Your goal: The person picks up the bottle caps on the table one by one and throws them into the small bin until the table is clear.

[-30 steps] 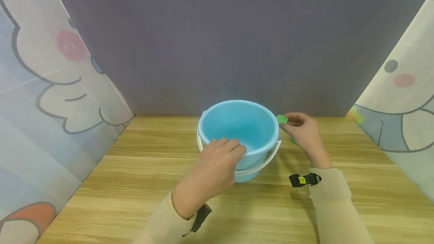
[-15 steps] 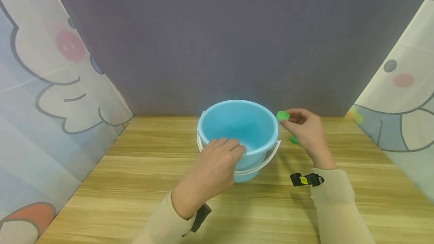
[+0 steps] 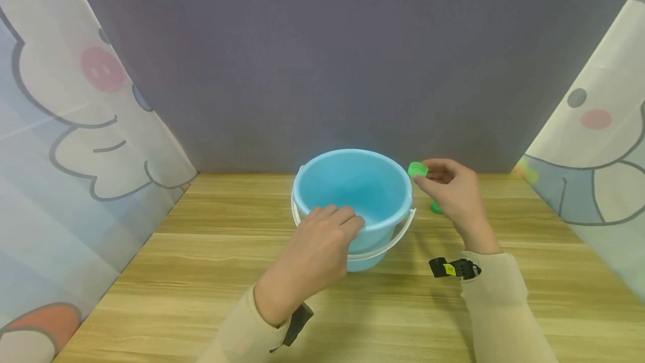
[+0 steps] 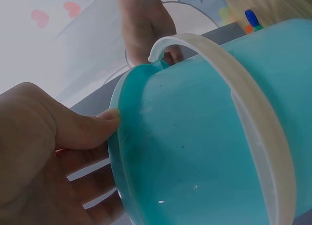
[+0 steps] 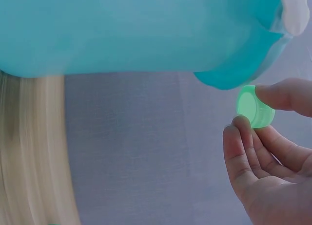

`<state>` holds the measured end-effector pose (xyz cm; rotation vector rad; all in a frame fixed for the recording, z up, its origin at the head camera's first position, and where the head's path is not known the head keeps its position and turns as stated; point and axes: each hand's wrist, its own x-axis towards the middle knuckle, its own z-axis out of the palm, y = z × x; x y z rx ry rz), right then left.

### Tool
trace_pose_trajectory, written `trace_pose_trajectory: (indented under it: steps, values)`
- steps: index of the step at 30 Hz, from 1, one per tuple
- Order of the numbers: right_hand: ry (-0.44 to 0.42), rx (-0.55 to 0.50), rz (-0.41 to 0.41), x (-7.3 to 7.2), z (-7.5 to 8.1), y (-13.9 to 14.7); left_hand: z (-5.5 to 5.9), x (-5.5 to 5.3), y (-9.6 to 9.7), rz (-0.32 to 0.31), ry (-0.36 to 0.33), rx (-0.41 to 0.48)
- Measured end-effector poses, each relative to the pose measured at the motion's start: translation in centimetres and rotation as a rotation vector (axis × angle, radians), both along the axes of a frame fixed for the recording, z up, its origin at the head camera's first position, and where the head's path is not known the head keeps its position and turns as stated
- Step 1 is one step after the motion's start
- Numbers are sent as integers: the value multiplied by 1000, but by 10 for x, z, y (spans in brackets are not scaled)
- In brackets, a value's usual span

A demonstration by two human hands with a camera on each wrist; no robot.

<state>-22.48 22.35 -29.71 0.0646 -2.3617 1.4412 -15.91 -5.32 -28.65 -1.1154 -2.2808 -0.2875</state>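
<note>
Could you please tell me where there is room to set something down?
The wooden table looks bare left of the blue bucket, towards the left cloth, and right of the right sleeve, towards the right cloth. It is crowded right of the bucket, where the right hand holds a green cap near another green item.

No words, brands or numbers can be read. In the lower right of the head view, a small yellow label (image 3: 449, 269) stands on the black wrist device (image 3: 461, 268) beside the person's right sleeve (image 3: 496, 282); any print on it is too small to make out.
</note>
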Motion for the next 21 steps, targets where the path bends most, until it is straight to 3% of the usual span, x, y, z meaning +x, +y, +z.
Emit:
trace_pose_trajectory:
  steps: [21]
  values:
    - [114, -22, 28, 6, 8, -9, 0, 0, 0, -5, 23, 2]
